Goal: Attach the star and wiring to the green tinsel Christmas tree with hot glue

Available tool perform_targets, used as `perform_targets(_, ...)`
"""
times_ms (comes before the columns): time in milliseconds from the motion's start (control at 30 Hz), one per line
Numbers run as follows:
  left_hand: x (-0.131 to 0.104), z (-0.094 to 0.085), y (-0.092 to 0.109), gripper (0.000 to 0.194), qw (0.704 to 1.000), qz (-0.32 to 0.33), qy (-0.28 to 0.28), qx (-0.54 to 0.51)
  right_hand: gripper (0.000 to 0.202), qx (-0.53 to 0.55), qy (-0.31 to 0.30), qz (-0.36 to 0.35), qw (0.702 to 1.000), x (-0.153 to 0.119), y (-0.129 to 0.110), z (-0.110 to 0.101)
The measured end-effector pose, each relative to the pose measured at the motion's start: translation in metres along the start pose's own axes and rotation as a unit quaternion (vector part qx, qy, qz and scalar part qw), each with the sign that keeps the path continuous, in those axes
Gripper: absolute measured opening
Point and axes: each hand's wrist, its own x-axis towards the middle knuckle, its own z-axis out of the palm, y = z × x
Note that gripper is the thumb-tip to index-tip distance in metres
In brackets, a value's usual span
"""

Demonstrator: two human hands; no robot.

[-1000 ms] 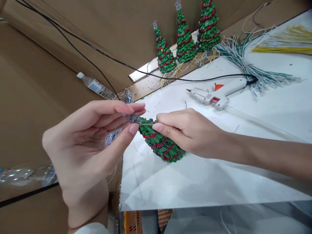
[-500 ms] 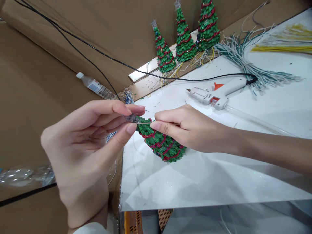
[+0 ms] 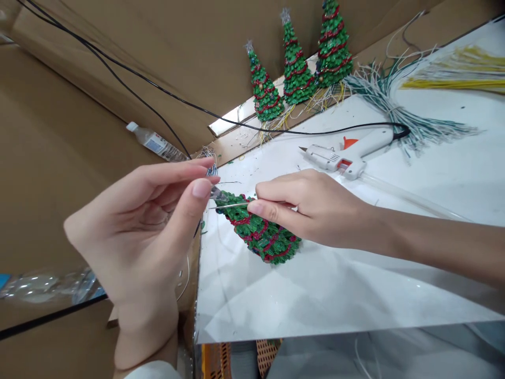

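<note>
A small green Christmas tree figurine (image 3: 264,237) with red garlands leans on the white table, its tip toward my left hand (image 3: 153,226). The thumb and fingers of that hand pinch the clear star topper (image 3: 216,193), which they mostly cover. In my closed right hand (image 3: 303,208) is a thin pointed metal tool (image 3: 231,206). Its tip points left, across the upper part of the tree, just below the star. The tool's other end is hidden in the fist.
A white glue gun (image 3: 351,158) with a clear glue stick lies behind my right hand, its black cable running left. Several wire bundles (image 3: 394,110) lie at the back right. Finished-looking trees (image 3: 298,73) stand along the cardboard wall. A plastic bottle (image 3: 158,143) is at the left.
My left thumb has moved up and off the metal tool's tip, so that tip now shows. The right hand has shifted slightly right with the tool. The view has tilted a little.
</note>
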Motion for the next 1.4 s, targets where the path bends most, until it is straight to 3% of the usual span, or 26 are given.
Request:
perform_targets(100, -0.001, -0.004, -0.005, 0.015, 0.996, 0.036, 0.003, 0.083, 0.040, -0.038, -0.004, 0.011, 0.999, -0.002, -0.005, -0.004)
perform_targets(233, -0.001, -0.011, -0.002, 0.009, 0.993, 0.021, -0.004, 0.119, 0.041, -0.072, -0.035, 0.019, 0.997, -0.011, -0.008, -0.013)
perform_targets(400, 0.008, -0.015, 0.001, 0.006, 0.995, 0.003, -0.031, 0.093, 0.040, -0.110, -0.048, 0.018, 0.993, -0.027, -0.004, -0.025)
perform_targets(567, 0.028, -0.018, -0.018, 0.011, 0.991, 0.059, -0.124, -0.005, 0.037, -0.170, -0.046, -0.023, 0.984, -0.032, 0.003, -0.030)
perform_targets(700, 0.037, -0.020, -0.030, 0.020, 0.981, 0.074, -0.173, -0.043, 0.037, -0.250, -0.029, -0.072, 0.965, -0.020, 0.003, -0.034)
perform_targets(833, 0.038, -0.018, -0.034, 0.018, 0.981, 0.066, -0.172, -0.054, 0.036, -0.321, 0.001, -0.115, 0.940, -0.002, -0.004, -0.033)
perform_targets(1067, 0.029, -0.012, -0.027, 0.014, 0.992, 0.037, -0.118, -0.003, 0.028, -0.386, 0.034, -0.128, 0.913, 0.011, -0.016, -0.025)
perform_targets(1233, 0.025, -0.011, -0.026, 0.014, 0.997, 0.015, -0.080, -0.003, 0.035, -0.415, 0.013, -0.091, 0.905, 0.009, -0.024, -0.027)
perform_targets(1333, 0.028, -0.014, -0.026, 0.015, 0.991, 0.017, -0.130, -0.019, 0.045, -0.412, -0.019, -0.057, 0.909, 0.009, -0.032, -0.033)
perform_targets(1400, 0.030, -0.014, -0.025, 0.016, 0.991, 0.016, -0.129, -0.014, 0.048, -0.393, -0.037, -0.048, 0.918, 0.010, -0.037, -0.038)
